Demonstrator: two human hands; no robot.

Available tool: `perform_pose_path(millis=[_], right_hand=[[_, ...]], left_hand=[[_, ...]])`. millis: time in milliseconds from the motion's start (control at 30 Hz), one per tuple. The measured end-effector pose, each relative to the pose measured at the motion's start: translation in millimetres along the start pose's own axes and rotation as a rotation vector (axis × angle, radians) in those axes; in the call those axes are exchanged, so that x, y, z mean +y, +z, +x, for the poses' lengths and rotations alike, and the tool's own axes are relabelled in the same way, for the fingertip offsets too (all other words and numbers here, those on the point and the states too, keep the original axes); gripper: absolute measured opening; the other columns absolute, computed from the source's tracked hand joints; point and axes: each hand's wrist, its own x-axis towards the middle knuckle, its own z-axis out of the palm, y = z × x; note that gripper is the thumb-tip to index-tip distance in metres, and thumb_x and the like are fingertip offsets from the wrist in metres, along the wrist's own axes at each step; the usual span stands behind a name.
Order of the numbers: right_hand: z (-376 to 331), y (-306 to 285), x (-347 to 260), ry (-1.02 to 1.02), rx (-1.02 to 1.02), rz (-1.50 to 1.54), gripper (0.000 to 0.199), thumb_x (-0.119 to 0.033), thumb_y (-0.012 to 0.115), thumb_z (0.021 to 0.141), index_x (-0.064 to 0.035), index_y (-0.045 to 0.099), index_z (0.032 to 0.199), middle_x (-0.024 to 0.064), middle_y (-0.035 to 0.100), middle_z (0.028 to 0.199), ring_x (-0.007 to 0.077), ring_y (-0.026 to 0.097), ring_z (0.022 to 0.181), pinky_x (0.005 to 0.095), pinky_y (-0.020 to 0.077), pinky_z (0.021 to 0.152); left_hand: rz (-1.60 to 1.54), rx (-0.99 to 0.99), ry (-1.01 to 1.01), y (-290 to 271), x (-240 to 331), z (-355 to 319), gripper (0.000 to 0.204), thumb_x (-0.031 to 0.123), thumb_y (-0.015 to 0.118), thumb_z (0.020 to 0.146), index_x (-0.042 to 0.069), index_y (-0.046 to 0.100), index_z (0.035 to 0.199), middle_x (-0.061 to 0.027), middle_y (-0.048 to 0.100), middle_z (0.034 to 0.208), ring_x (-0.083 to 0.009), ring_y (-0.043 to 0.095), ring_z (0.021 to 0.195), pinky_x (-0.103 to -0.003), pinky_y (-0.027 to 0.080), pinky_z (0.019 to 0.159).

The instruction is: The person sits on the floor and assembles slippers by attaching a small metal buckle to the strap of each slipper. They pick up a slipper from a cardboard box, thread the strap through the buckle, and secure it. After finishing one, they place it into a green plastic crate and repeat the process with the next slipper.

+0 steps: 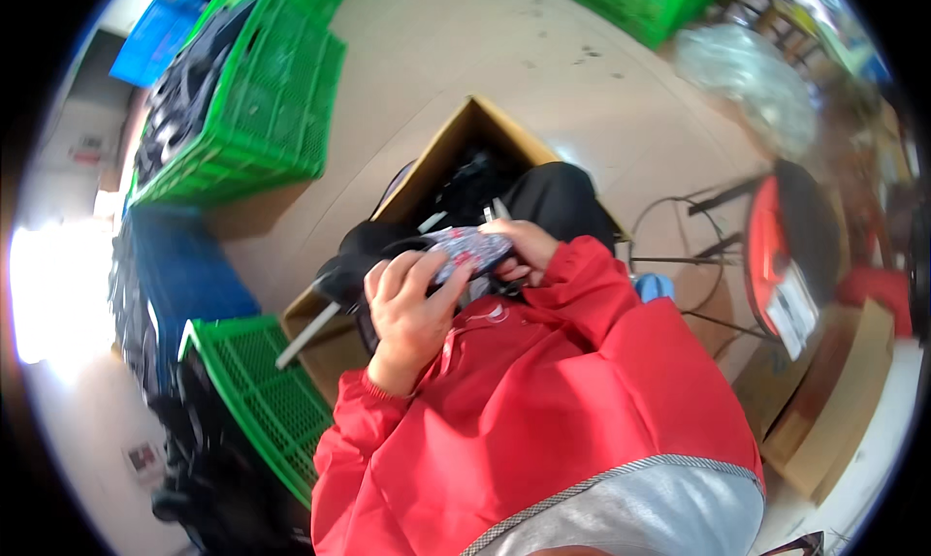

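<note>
Over my lap, both hands hold a grey cloth piece (454, 244) with a red flower-like pattern and dark edging; its exact kind does not show. My left hand (412, 309) is closed on its near left side, thumb and fingertips pressing the patterned face. At the right end, the fingers of my right hand (529, 248) are curled round it, partly hidden. A small pale, metallic-looking pointed thing (490, 212) sticks out beside my right fingers; I cannot tell what it is. Beyond my knees stands an open cardboard box (441, 158) with dark items inside.
Green crates (281, 100) stand at the far left and near left (257, 381), with dark items heaped in and beside them. A blue crate (189, 265) sits between. To the right are a red and black stool (771, 236), flattened cardboard (839, 401) and a clear plastic bag (747, 76).
</note>
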Motion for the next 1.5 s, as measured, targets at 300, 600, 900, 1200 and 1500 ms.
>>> perform_pose_path(millis=[300,600,900,1200,1500], right_hand=[[35,15,40,0.167,-0.053,0.000,0.023,-0.029,0.054,0.095,-0.0081,0.063,0.098,0.0022,0.053,0.073,0.0034,0.033,0.046,0.0182,0.0209,0.037],[42,21,42,0.193,-0.046,0.007,0.026,-0.029,0.048,0.100,-0.0065,0.061,0.100,0.0027,0.053,0.074,0.0026,0.033,0.048,0.0163,0.0221,0.038],[44,25,43,0.210,-0.011,-0.008,0.021,-0.026,0.051,0.099,-0.0082,0.059,0.091,-0.0010,0.054,0.070,0.0024,0.035,0.045,0.0174,0.0231,0.035],[41,28,43,0.175,-0.045,-0.058,0.021,-0.026,0.055,0.097,-0.0073,0.060,0.092,-0.0008,0.055,0.069,0.0022,0.035,0.046,0.0181,0.0222,0.038],[44,30,48,0.195,-0.038,-0.105,0.023,-0.030,0.058,0.095,-0.0067,0.061,0.093,0.0012,0.055,0.071,0.0037,0.037,0.047,0.0193,0.0228,0.038]], left_hand=[[-0.032,0.131,-0.282,-11,5,-49,0.026,0.015,0.083,0.059,0.016,0.078,0.085,-0.0009,0.061,0.091,-0.0235,0.057,0.091,-0.043,0.039,0.090],[-0.170,0.369,-0.451,-28,-10,-56,0.013,0.004,0.078,0.073,0.004,0.067,0.080,-0.0064,0.064,0.084,-0.0266,0.058,0.087,-0.036,0.047,0.082],[0.010,0.354,-0.592,-49,-22,-65,0.018,0.000,0.073,0.079,0.000,0.069,0.096,-0.0119,0.064,0.102,-0.0303,0.061,0.101,-0.039,0.047,0.094],[-0.068,0.117,-0.395,-42,-5,-54,0.021,0.007,0.080,0.065,0.007,0.075,0.084,-0.0058,0.064,0.098,-0.0308,0.059,0.105,-0.043,0.046,0.092],[-0.093,-0.090,-0.363,-35,1,-43,0.015,0.010,0.079,0.068,0.007,0.071,0.081,-0.0032,0.061,0.097,-0.0261,0.059,0.105,-0.046,0.042,0.099]])
